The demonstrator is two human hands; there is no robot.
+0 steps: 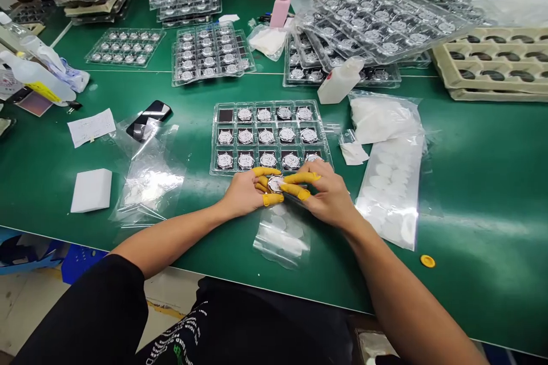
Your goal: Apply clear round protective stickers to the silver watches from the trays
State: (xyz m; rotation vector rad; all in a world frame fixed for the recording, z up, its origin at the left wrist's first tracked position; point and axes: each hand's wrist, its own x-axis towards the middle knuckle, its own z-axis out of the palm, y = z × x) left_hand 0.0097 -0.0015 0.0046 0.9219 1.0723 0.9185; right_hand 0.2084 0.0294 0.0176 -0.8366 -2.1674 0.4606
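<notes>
My left hand (246,191) and my right hand (323,191) meet at the near side of the green table, both wearing yellow finger cots. Together they pinch a small round silver watch case (274,183) between the fingertips. Just beyond them lies a clear plastic tray (269,107) with rows of the same silver cases, one far-left cell dark and empty. A small clear bag of round white discs (283,234) lies under my wrists.
A long bag of white discs (391,194), a white squeeze bottle (340,81), a phone (149,118), a white foam block (91,189) and a loose yellow cot (427,261) lie around. Stacked trays (209,54) fill the far side, where other people's hands work.
</notes>
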